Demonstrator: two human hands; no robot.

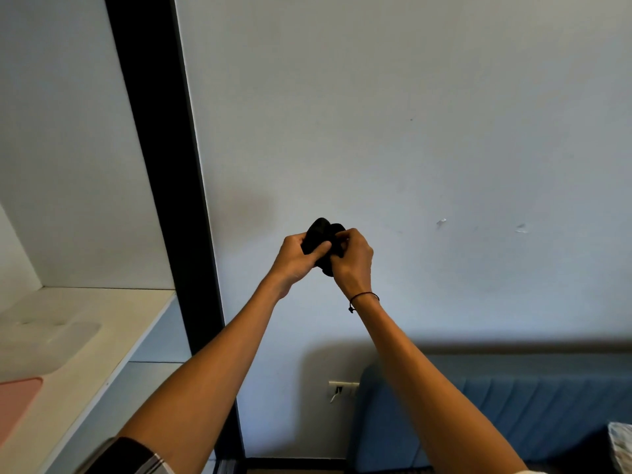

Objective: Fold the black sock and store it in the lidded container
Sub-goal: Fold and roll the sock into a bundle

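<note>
The black sock [318, 236] is bunched into a small bundle held up in front of the pale wall, at about mid-frame. My left hand [294, 258] grips its left side, thumb pressed across the fabric. My right hand [354, 260] closes on its right side, fingers curled into the bundle; a thin dark cord bracelet is on that wrist. Much of the sock is hidden between the two hands. On the shelf at the left lies a translucent lid or container [51, 343]; I cannot tell which.
A white shelf [113, 336] at the left carries a pink flat item [15, 401]. A black vertical frame [171, 200] edges the shelf unit. A blue padded headboard [513, 405] sits at lower right, a wall socket [342, 388] beside it.
</note>
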